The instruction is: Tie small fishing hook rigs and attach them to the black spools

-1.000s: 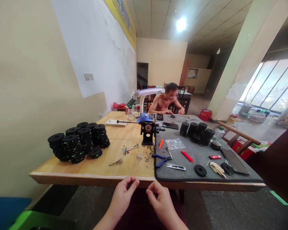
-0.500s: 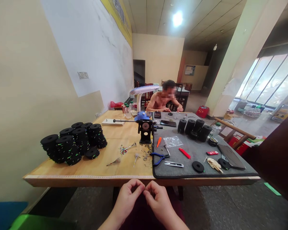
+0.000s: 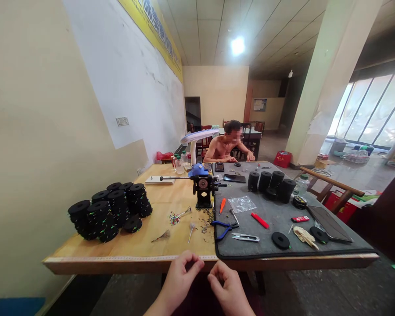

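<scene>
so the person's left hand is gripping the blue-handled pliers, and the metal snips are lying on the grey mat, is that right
Not quite: the left hand isn't gripping the blue-handled pliers. The head view shows them lying at the left edge of the grey mat. The metal snips are indeed lying on the mat.

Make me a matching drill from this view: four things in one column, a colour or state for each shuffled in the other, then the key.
Column one
1. Pliers
2. Thread snips
3. Desk lamp
4. Left hand

Column two
A. White curved neck
B. Thumb and forefinger brought together
C. Blue handles
D. Silvery, lying on the grey mat

Pairs: 1-C, 2-D, 3-A, 4-B
</scene>
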The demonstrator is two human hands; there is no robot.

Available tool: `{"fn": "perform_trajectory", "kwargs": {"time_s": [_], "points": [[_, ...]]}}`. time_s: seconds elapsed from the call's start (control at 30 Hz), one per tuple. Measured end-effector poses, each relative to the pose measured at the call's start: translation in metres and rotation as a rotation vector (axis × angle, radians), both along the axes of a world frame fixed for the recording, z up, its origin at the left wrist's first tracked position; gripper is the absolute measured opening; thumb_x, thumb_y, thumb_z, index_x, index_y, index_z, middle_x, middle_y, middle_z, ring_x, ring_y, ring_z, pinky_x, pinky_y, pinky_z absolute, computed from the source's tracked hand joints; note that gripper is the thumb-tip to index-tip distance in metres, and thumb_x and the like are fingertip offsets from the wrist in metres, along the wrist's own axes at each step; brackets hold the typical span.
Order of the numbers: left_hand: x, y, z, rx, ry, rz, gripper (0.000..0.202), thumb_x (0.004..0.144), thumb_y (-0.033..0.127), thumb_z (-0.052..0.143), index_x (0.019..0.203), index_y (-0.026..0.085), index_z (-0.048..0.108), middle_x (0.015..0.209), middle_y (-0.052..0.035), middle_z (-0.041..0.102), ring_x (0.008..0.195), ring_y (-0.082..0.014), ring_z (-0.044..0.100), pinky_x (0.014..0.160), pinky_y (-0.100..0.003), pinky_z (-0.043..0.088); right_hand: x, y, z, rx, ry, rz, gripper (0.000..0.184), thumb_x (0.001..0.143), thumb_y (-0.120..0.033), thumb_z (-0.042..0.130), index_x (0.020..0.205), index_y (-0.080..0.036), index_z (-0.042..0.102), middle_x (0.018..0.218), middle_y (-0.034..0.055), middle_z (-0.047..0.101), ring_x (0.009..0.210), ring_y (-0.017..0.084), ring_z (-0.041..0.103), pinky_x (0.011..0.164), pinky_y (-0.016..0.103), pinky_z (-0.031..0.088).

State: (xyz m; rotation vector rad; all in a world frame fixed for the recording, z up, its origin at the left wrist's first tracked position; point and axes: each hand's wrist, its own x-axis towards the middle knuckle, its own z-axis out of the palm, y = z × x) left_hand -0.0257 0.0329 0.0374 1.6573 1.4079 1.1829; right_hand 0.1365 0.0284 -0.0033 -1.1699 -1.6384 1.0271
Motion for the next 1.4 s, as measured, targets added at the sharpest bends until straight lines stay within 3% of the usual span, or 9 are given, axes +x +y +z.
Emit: {"fn": "perform_trajectory", "kwargs": {"time_s": [0.17, 0.3, 0.47, 0.67, 0.8, 0.9, 0.97, 1.07, 1.4], "points": [[-0.045, 0.029, 0.008, 0.12, 0.148, 0.209, 0.027, 0.082, 0.041, 0.054, 0.074, 0.018, 0.065, 0.071, -0.0041, 0.066, 0.066, -0.0206, 0.06, 0.061, -0.028, 0.046, 0.006, 0.005, -0.008, -0.189, 0.258, -0.032, 0.034, 0.076, -0.048, 0.06, 0.064, -0.021, 0.043, 0.05, -0.0081, 0.034, 0.046, 0.009, 0.029, 0.044, 0.021, 0.024], [-0.092, 0.046, 0.006, 0.1, 0.415, 0.415, 0.022, 0.082, 0.026, 0.049, 0.1, 0.019, 0.061, 0.096, -0.0085, 0.069, 0.083, -0.0226, 0.065, 0.074, -0.031, 0.049, 0.006, 0.006, -0.011, -0.238, 0.323, -0.007, 0.04, 0.073, -0.055, 0.062, 0.064, -0.021, 0.043, 0.048, -0.009, 0.033, 0.044, 0.008, 0.028, 0.044, 0.021, 0.022], [-0.111, 0.063, -0.009, 0.042, 0.495, 0.406, 0.03, 0.071, 0.009, 0.052, 0.098, 0.015, 0.062, 0.1, -0.0134, 0.069, 0.099, -0.0278, 0.062, 0.091, -0.039, 0.043, 0.002, 0.005, -0.016, -0.247, 0.321, -0.001, 0.04, 0.073, -0.055, 0.062, 0.064, -0.021, 0.043, 0.047, -0.009, 0.035, 0.044, 0.008, 0.029, 0.043, 0.021, 0.021], [-0.11, 0.075, -0.017, -0.015, 0.394, 0.384, 0.021, 0.07, 0.007, 0.053, 0.085, 0.018, 0.063, 0.09, -0.0113, 0.071, 0.096, -0.0279, 0.062, 0.091, -0.041, 0.042, 0.0, 0.004, -0.014, -0.278, 0.35, 0.01, 0.04, 0.072, -0.054, 0.064, 0.064, -0.02, 0.044, 0.044, -0.0097, 0.036, 0.041, 0.006, 0.028, 0.042, 0.02, 0.02], [-0.1, 0.056, -0.018, -0.056, 0.217, 0.309, 0.012, 0.073, 0.02, 0.057, 0.083, 0.018, 0.064, 0.082, -0.0075, 0.071, 0.081, -0.0242, 0.065, 0.077, -0.036, 0.049, -0.002, 0.001, -0.004, -0.361, 0.418, 0.017, 0.043, 0.068, -0.056, 0.067, 0.064, -0.021, 0.043, 0.04, -0.0111, 0.035, 0.038, 0.005, 0.025, 0.04, 0.019, 0.016], [-0.073, 0.024, -0.024, -0.139, 0.019, 0.202, 0.022, 0.073, 0.033, 0.061, 0.087, 0.016, 0.064, 0.078, -0.0057, 0.07, 0.07, -0.02, 0.065, 0.058, -0.028, 0.05, -0.007, -0.003, 0.004, -0.432, 0.469, 0.042, 0.044, 0.065, -0.057, 0.068, 0.064, -0.021, 0.042, 0.038, -0.0118, 0.036, 0.035, 0.004, 0.022, 0.039, 0.019, 0.013], [-0.051, 0.002, -0.028, -0.308, -0.379, 0.126, 0.026, 0.067, 0.034, 0.071, 0.085, 0.015, 0.064, 0.073, -0.004, 0.067, 0.068, -0.0173, 0.062, 0.056, -0.024, 0.047, -0.01, -0.006, 0.009, -0.453, 0.476, 0.057, 0.044, 0.066, -0.056, 0.068, 0.065, -0.021, 0.043, 0.037, -0.0113, 0.039, 0.034, 0.003, 0.022, 0.038, 0.019, 0.012], [-0.02, -0.023, -0.032, -0.478, -0.654, 0.108, 0.028, 0.063, 0.035, 0.078, 0.077, 0.016, 0.062, 0.071, -0.0013, 0.064, 0.065, -0.0133, 0.058, 0.051, -0.02, 0.041, -0.014, -0.009, 0.014, -0.458, 0.454, 0.059, 0.041, 0.068, -0.054, 0.067, 0.067, -0.02, 0.046, 0.038, -0.0096, 0.045, 0.034, 0.003, 0.024, 0.039, 0.019, 0.014], [0.011, -0.039, -0.023, -0.381, -0.51, 0.094, 0.028, 0.064, 0.038, 0.076, 0.062, 0.017, 0.057, 0.058, 0.003, 0.057, 0.051, -0.0102, 0.048, 0.047, -0.02, 0.04, -0.02, -0.01, 0.006, -0.351, 0.311, 0.052, 0.031, 0.073, -0.044, 0.064, 0.064, -0.019, 0.048, 0.04, -0.0082, 0.046, 0.037, 0.006, 0.035, 0.042, 0.019, 0.025]]}}
